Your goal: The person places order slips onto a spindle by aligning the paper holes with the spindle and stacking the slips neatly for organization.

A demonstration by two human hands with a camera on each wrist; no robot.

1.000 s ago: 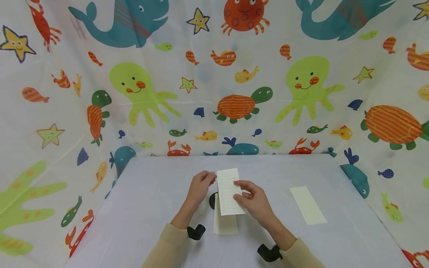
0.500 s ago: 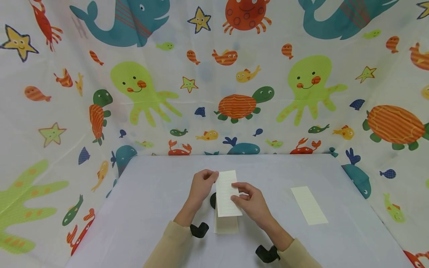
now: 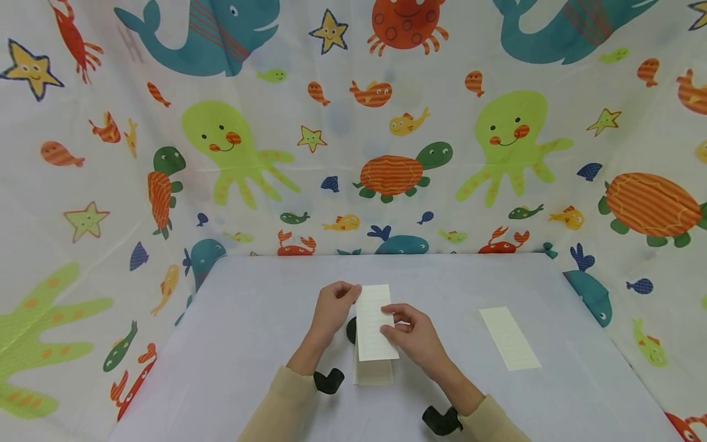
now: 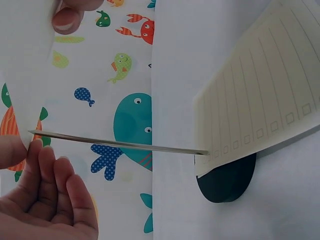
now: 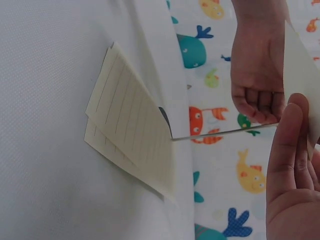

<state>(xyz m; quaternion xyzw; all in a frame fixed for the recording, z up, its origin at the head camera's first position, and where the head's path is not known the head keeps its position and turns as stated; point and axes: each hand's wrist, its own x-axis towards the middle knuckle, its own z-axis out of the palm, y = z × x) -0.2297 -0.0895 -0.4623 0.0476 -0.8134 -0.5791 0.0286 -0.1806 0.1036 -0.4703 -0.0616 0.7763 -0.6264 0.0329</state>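
Observation:
A paper spike has a round black base and a thin metal rod. Several lined paper sheets sit low on the rod, against the base. Another lined paper sheet is held up at the rod's tip. My left hand pinches its upper left corner between thumb and fingers, right beside the tip in the left wrist view. From the other side, my right hand pinches the sheet's right edge. Whether the tip goes through this sheet is hard to see.
One cream paper sheet lies flat on the white table, to the right. A curtain printed with sea animals hangs behind the table. Black camera mounts sit at both wrists.
The held sheet has shifted slightly left and down. My left hand, apart from it at first, now pinches its corner; my right hand keeps its grip.

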